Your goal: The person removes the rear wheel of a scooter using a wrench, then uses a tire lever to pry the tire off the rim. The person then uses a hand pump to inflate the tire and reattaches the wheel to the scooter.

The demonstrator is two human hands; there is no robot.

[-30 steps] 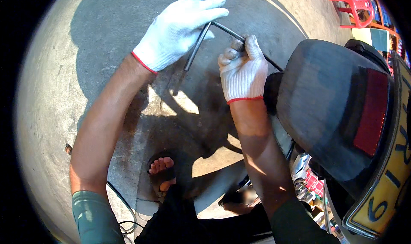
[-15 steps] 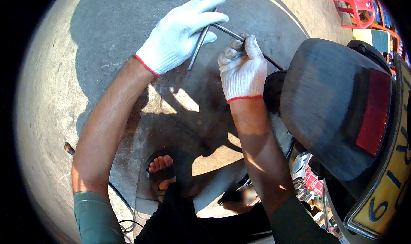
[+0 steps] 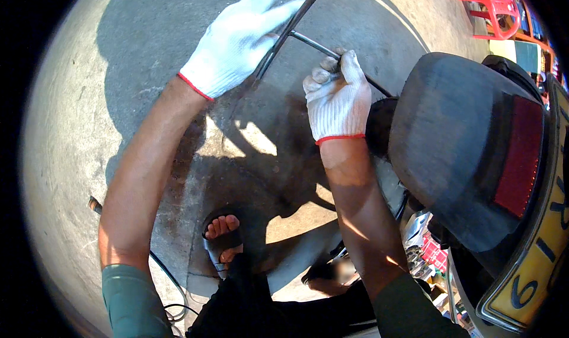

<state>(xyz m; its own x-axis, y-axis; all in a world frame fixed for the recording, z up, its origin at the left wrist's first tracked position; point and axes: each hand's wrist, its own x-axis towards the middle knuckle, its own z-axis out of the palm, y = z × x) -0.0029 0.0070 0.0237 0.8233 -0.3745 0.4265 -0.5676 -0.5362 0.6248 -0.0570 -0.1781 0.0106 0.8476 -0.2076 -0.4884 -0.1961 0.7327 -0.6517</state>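
Your right hand (image 3: 339, 98), in a white knitted glove with a red cuff, is closed around the shaft of a dark metal T-shaped bar (image 3: 314, 43), thumb and curled fingers meeting about it partway along its length. From that grip the shaft slants up and leftward to the crossbar (image 3: 308, 9), and the other way it runs down and rightward to the left edge of the dark rounded housing (image 3: 456, 148), where you cannot see its tip. The crossbar lies on a steep slant, its lower end near the heel of your left hand (image 3: 237, 45) and its upper end reaching the top edge of the view; its lower half looks blurred. Your left hand, gloved the same way, is spread rather than wrapped: its long fingers lie extended along the left side of the crossbar, and its thumb sits just beside the bar close to the joint with the shaft. Whether those fingers press on the metal, you cannot tell from this angle. Both hands are above the grey concrete floor (image 3: 77, 148), the right one near the housing, the left one well apart from it. The housing carries a red panel (image 3: 521, 160), with a curved yellow plate (image 3: 533, 261) at the far right.
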